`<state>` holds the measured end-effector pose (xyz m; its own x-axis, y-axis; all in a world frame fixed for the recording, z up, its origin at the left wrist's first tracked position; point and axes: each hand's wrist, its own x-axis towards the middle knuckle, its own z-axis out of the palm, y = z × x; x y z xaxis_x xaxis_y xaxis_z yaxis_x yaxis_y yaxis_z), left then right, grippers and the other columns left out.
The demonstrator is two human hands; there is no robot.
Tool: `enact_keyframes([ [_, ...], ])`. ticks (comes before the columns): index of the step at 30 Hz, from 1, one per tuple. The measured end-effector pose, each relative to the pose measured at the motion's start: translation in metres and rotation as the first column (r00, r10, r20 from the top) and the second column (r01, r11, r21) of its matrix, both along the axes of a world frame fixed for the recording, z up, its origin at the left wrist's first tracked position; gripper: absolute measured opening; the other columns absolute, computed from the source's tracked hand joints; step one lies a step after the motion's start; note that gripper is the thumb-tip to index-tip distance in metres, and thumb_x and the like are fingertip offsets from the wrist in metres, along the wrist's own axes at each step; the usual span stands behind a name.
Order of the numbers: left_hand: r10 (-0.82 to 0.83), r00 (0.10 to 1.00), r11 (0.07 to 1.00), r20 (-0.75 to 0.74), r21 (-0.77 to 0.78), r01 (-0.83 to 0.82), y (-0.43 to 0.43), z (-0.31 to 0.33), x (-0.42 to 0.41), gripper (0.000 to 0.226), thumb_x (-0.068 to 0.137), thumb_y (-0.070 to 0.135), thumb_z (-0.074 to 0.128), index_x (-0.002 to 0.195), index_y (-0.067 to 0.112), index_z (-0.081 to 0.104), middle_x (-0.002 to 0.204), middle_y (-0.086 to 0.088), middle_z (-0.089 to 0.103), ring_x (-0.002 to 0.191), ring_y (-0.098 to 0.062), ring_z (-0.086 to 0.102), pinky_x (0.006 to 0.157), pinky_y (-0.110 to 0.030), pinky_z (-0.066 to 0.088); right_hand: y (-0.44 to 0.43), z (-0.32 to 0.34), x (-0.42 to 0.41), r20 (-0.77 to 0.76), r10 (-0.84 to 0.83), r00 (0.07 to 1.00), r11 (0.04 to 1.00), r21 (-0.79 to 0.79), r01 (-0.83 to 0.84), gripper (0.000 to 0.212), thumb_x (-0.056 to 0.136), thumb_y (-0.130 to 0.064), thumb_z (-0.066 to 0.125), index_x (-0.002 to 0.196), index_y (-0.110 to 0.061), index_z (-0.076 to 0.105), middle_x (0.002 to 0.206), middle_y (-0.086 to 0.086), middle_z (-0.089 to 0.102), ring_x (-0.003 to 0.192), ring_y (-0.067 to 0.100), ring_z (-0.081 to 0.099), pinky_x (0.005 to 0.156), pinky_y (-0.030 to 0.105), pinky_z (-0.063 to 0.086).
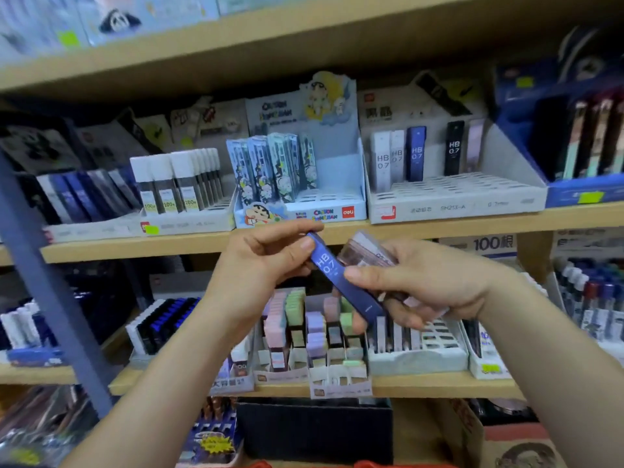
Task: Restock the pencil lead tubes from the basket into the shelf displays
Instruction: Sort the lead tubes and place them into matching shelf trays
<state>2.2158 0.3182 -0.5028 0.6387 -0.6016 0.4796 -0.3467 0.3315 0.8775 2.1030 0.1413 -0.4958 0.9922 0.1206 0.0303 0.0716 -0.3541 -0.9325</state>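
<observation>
Blue lead tube (332,269) in left hand (260,261) pinch grip; right hand (429,285) grip tight around spare tubes (368,252).

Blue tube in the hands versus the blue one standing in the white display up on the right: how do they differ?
The held tube is tilted, its top toward the left; the shelf tube stands upright. The held tube is pinched between the left hand and right hand; the shelf tube sits untouched in a slot of the display. Both are dark blue and marked HB 0.7.
</observation>
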Motion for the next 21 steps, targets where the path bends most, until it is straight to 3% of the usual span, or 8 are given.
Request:
enact_keyframes([
  [2, 0.050, 0.998, 0.993, 0.038, -0.114, -0.045, -0.008, 0.023, -0.010, 0.021, 0.073, 0.012, 0.066, 0.089, 0.018, 0.076, 0.074, 0.000, 0.071, 0.068, -0.011, 0.065, 0.066, -0.021, 0.055, -0.002, 0.019, -0.010, 0.133, -0.169, 0.977, 0.985, 0.069, 0.161, 0.045, 0.079, -0.050, 0.057, 0.096, -0.008, 0.059, 0.065, 0.014, 0.067, 0.029, 0.008, 0.039, 0.032, 0.010, 0.021],
  [5, 0.136, 0.989, 0.967, 0.061, -0.225, -0.119, -0.026, 0.058, -0.014, 0.015, 0.079, 0.003, 0.066, 0.090, 0.013, 0.068, 0.068, 0.001, 0.072, 0.061, -0.010, 0.066, 0.063, -0.018, 0.054, -0.018, 0.040, -0.023, 0.228, -0.395, 0.890, 0.882, 0.363, 0.299, 0.043, 0.084, -0.051, 0.055, 0.099, -0.012, 0.064, 0.055, 0.005, 0.052, 0.030, 0.006, 0.030, 0.032, 0.010, 0.016],
  [7, 0.178, 0.981, 0.956, 0.080, -0.249, -0.153, -0.041, 0.079, -0.014, 0.014, 0.082, -0.002, 0.067, 0.086, 0.012, 0.068, 0.068, 0.000, 0.072, 0.062, -0.011, 0.068, 0.064, -0.021, 0.056, -0.031, 0.048, -0.030, 0.207, -0.466, 0.860, 0.738, 0.627, 0.249, 0.031, 0.096, -0.037, 0.050, 0.104, -0.010, 0.062, 0.061, 0.001, 0.043, 0.032, 0.006, 0.028, 0.030, 0.013, 0.018],
  [9, 0.215, 0.967, 0.953, 0.136, -0.244, -0.177, -0.060, 0.096, -0.016, 0.017, 0.082, -0.005, 0.068, 0.083, 0.012, 0.069, 0.069, 0.001, 0.072, 0.064, -0.011, 0.067, 0.064, -0.021, 0.056, -0.041, 0.049, -0.036, 0.189, -0.476, 0.859, 0.572, 0.809, 0.139, 0.027, 0.093, -0.021, 0.042, 0.109, -0.006, 0.059, 0.068, 0.001, 0.041, 0.036, 0.007, 0.032, 0.031, 0.017, 0.027],
  [13, 0.307, 0.899, 0.949, 0.311, -0.171, -0.265, -0.102, 0.119, -0.020, 0.018, 0.079, -0.003, 0.073, 0.085, 0.013, 0.073, 0.075, 0.001, 0.071, 0.070, -0.008, 0.066, 0.069, -0.018, 0.056, -0.050, 0.043, -0.036, 0.198, -0.542, 0.817, 0.352, 0.936, 0.007, 0.053, 0.073, -0.011, 0.063, 0.124, 0.000, 0.056, 0.077, 0.005, 0.056, 0.055, 0.010, 0.052, 0.049, 0.020, 0.047],
  [17, 0.361, 0.762, 0.918, 0.537, -0.060, -0.392, -0.141, 0.127, -0.016, 0.023, 0.076, 0.006, 0.078, 0.081, 0.028, 0.075, 0.074, 0.019, 0.068, 0.071, 0.006, 0.065, 0.081, -0.020, 0.055, -0.054, 0.040, -0.039, 0.194, -0.613, 0.766, 0.344, 0.938, 0.037, 0.030, 0.102, -0.024, 0.043, 0.127, -0.017, 0.058, 0.098, 0.008, 0.076, 0.083, 0.026, 0.075, 0.062, 0.041, 0.060],
  [21, 0.350, 0.672, 0.860, 0.653, 0.061, -0.507, -0.160, 0.125, -0.008, 0.019, 0.078, 0.015, 0.078, 0.097, 0.017, 0.077, 0.086, 0.007, 0.073, 0.079, 0.002, 0.064, 0.083, -0.017, 0.051, -0.052, 0.038, -0.041, 0.187, -0.636, 0.748, 0.391, 0.915, 0.103, 0.030, 0.101, -0.033, 0.044, 0.127, -0.025, 0.057, 0.097, 0.007, 0.076, 0.074, 0.025, 0.074, 0.052, 0.031, 0.057],
])
